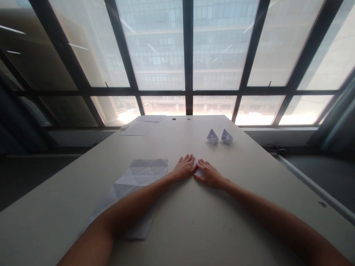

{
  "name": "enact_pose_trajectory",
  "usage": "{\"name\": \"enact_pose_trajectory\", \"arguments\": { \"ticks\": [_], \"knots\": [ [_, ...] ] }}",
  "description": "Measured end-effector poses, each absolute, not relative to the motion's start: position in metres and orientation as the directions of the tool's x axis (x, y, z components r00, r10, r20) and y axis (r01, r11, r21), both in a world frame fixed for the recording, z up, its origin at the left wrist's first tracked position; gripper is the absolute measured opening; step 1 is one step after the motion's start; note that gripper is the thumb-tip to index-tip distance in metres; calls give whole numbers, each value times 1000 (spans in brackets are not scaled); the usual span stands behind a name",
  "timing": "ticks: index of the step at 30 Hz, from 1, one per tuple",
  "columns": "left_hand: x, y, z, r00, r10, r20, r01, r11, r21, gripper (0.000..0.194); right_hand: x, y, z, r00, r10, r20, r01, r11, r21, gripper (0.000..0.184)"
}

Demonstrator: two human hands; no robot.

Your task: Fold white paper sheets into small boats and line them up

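Item: small piece of folded white paper (198,172), on the long white table (177,221), centre, between and partly under both hands. Its visible strip slants slightly, from far left to near right; the hands hide the rest, so its full long axis and any pointed end cannot be told.

Left hand (184,168): palm down, open, fingers extended toward the far side, pressing the paper's left part. Right hand (208,174): palm down, open, fingers angled far left, on its right part.

Two white folded-paper boats (212,136) (226,136): far right of the hands, side by side, peaks up.

One large creased white paper sheet (144,171): left, partly beneath the left forearm, long axis running near left to far right.
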State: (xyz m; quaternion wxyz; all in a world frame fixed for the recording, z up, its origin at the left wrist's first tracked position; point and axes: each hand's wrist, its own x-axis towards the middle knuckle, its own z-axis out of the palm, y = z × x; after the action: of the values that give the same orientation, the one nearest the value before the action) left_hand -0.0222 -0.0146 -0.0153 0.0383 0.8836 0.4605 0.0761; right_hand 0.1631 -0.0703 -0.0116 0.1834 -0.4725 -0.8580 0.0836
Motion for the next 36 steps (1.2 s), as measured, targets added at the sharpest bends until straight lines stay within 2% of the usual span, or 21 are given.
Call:
{"name": "enact_pose_trajectory", "arguments": {
  "ticks": [3, 10, 16, 21, 27, 33, 36],
  "knots": [
    [-20, -16, -18, 479, 861, 172, 850, -503, 154, 62, 162, -70, -13, -469, 843, 262, 780, 535, -323, 64],
    [-21, -15, -11, 457, 826, 331, 822, -534, 200, 39, 160, -68, -16, -379, 893, 244, 848, 441, -295, 65],
    [-21, -13, -12, 388, 845, 368, 833, -492, 253, 42, 160, -67, -18, -322, 918, 230, 884, 379, -275, 65],
    [-22, -10, -14, 391, 812, 433, 762, -549, 343, 53, 160, -68, -18, -316, 920, 233, 890, 373, -264, 66],
    [-21, -10, -13, 341, 805, 485, 752, -543, 373, 48, 160, -70, -14, -326, 918, 226, 884, 381, -272, 66],
    [-21, -9, -11, 384, 773, 506, 594, -626, 505, 48, 160, -71, -13, -321, 919, 227, 889, 375, -263, 65],
    [-19, -8, -11, 340, 769, 541, 563, -627, 538, 45, 160, -70, -13, -318, 918, 236, 890, 375, -259, 64]
  ]
}}
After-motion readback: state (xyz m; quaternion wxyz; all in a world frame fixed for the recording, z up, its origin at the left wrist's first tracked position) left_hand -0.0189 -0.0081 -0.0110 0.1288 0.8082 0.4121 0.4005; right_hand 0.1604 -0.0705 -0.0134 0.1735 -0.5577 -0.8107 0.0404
